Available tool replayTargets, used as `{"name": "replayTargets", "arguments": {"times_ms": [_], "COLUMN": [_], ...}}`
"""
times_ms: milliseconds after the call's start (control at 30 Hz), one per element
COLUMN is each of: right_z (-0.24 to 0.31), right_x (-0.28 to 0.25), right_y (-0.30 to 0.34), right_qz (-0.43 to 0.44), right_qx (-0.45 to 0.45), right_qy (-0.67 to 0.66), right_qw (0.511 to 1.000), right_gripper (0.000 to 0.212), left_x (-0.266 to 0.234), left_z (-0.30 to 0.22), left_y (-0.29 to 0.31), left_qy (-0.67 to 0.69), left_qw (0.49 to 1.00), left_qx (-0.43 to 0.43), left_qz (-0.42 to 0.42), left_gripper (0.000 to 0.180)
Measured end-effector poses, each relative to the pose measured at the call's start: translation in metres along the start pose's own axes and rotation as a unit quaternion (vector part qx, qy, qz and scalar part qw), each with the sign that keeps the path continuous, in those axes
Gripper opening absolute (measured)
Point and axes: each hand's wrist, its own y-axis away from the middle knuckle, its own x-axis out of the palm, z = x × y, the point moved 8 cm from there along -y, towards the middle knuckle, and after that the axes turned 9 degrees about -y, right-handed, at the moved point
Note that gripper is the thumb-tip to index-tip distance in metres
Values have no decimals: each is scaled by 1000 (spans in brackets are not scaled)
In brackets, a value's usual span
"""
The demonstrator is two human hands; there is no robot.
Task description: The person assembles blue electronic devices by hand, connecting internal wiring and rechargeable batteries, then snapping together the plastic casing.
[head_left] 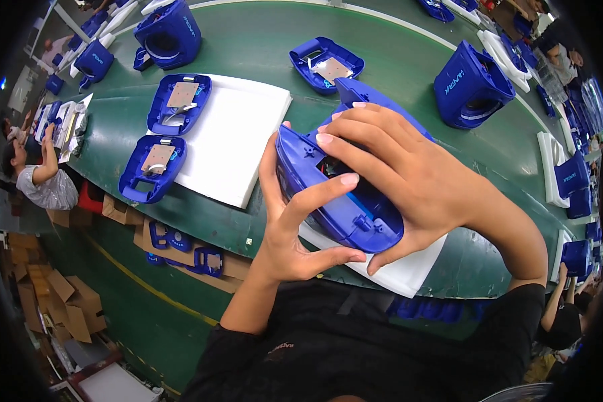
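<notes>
Both hands hold a hollow blue plastic housing point(308, 184), tilted above the bench. My left hand point(285, 231) grips its left side and lower end, with the index finger across the opening and the thumb near the bottom edge. My right hand point(398, 164) spreads over its top and right side, with the thumb below and the fingertips at the opening. Inside, small moulded posts show, but my fingers hide much of the interior. Another blue curved section point(378, 100) rises behind my right fingers; I cannot tell whether it belongs to the same piece. A white foam pad point(419, 268) lies underneath.
On the green bench point(248, 47), a white foam sheet point(231, 144) lies left, with two blue covers point(181, 100) carrying tan boards at its edge. Another such cover point(328, 63) lies ahead. Blue housings point(472, 87) stand right and far left. A co-worker point(43, 177) sits left.
</notes>
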Motion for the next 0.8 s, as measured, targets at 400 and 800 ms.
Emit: {"name": "replayTargets", "arguments": {"times_ms": [400, 800], "right_z": [10, 2], "right_x": [9, 9], "right_y": [-3, -1], "right_qz": [-17, -69], "right_qx": [24, 14], "right_qy": [-22, -46], "right_qw": [999, 996], "right_gripper": [127, 106], "left_x": [-10, -6], "left_z": [-6, 6], "left_y": [-1, 1], "left_qy": [-5, 9], "left_qw": [998, 996], "left_qx": [-41, -81], "left_qz": [53, 42], "left_gripper": [66, 67]}}
